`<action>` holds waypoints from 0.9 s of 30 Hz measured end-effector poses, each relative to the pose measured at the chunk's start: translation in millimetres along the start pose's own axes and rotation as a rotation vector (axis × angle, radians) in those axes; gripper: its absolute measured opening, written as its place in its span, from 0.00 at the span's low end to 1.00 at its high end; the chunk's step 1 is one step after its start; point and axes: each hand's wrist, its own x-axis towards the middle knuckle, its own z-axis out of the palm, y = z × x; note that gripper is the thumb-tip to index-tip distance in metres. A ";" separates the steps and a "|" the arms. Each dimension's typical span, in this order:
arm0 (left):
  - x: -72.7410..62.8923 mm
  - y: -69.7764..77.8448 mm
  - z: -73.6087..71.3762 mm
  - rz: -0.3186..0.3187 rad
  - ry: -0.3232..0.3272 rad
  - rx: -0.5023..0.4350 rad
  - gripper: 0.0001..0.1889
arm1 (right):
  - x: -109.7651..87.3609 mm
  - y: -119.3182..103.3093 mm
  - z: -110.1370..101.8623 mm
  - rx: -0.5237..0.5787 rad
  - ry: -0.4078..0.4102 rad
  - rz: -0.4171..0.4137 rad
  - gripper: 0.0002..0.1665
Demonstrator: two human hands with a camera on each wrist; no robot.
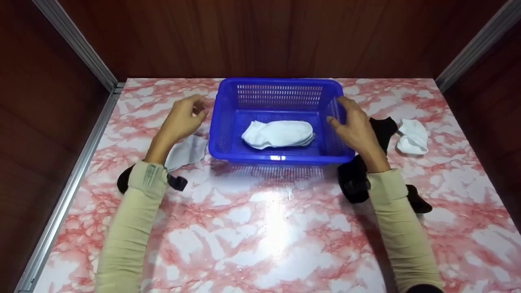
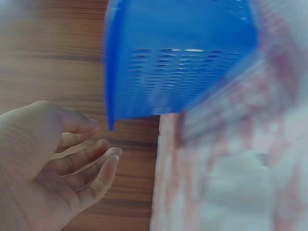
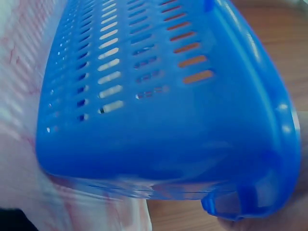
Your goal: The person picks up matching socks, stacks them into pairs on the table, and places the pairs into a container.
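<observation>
Basket (image 1: 248, 157) opens upward, long axis running left-right.

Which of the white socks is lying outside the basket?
The crumpled white sock at the far right, lying on the table; the other white socks lie flat inside the blue basket.

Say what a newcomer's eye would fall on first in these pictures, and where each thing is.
Most likely the bright blue basket first, near the far edge of the red-and-white marbled table, with flat white socks lying inside. Next, perhaps, the right hand, gripping the basket's right end, and the left hand, apart from its left side and holding nothing. A bunched white sock stands out farther right.
</observation>
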 end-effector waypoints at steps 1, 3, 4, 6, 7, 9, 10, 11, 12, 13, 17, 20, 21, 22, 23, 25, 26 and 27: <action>-3.2 -4.6 2.4 -0.009 0.011 -0.010 0.13 | -0.1 0.9 2.1 0.001 0.008 0.001 0.37; -8.8 -13.1 6.8 -0.029 0.034 -0.011 0.13 | -0.6 2.0 5.6 0.002 0.022 0.006 0.37; -11.4 -17.2 8.6 -0.039 0.040 -0.007 0.13 | -0.9 2.5 7.1 0.001 0.028 0.006 0.37; -17.0 -24.9 11.8 -0.055 0.040 0.008 0.15 | -1.6 3.1 9.9 -0.001 0.036 0.010 0.36; -20.0 -28.3 13.0 -0.061 0.031 0.019 0.15 | -1.8 3.3 11.3 -0.002 0.039 0.013 0.36; -25.8 -34.4 14.9 -0.069 0.001 0.046 0.16 | -2.2 3.6 13.2 -0.005 0.045 0.017 0.35; -28.6 -37.4 15.5 -0.068 -0.016 0.065 0.16 | -2.5 3.9 14.0 -0.012 0.047 0.016 0.35; -31.7 -39.8 16.0 -0.067 -0.032 0.085 0.16 | -2.8 4.2 14.6 -0.020 0.048 0.015 0.35; -34.6 -41.8 16.5 -0.064 -0.047 0.108 0.17 | -3.0 4.5 15.1 -0.029 0.048 0.011 0.35; -37.3 -43.2 17.6 -0.057 -0.063 0.135 0.17 | -3.4 5.0 15.2 -0.040 0.048 0.007 0.35; -46.7 -46.4 21.6 -0.032 -0.107 0.220 0.19 | -4.9 5.7 14.7 -0.076 0.034 -0.007 0.35; -51.2 -45.1 24.5 -0.041 -0.139 0.261 0.23 | -5.3 5.9 14.5 -0.077 0.027 -0.008 0.35; -52.2 -44.4 25.3 -0.048 -0.150 0.277 0.25 | -5.2 6.1 14.7 -0.075 0.028 -0.009 0.35; -53.1 -43.6 26.0 -0.060 -0.164 0.293 0.27 | -5.0 6.5 15.0 -0.072 0.029 -0.011 0.35; -53.8 -42.9 26.8 -0.076 -0.181 0.313 0.29 | -4.9 6.7 15.0 -0.069 0.032 -0.012 0.35; -55.5 -41.7 28.3 -0.106 -0.218 0.349 0.31 | -4.6 7.1 15.5 -0.064 0.039 -0.017 0.35; -56.5 -41.4 29.2 -0.123 -0.234 0.360 0.32 | -4.5 6.9 15.7 -0.062 0.040 -0.020 0.35; -57.7 -41.3 30.1 -0.138 -0.251 0.371 0.32 | -4.4 7.1 16.2 -0.061 0.042 -0.021 0.35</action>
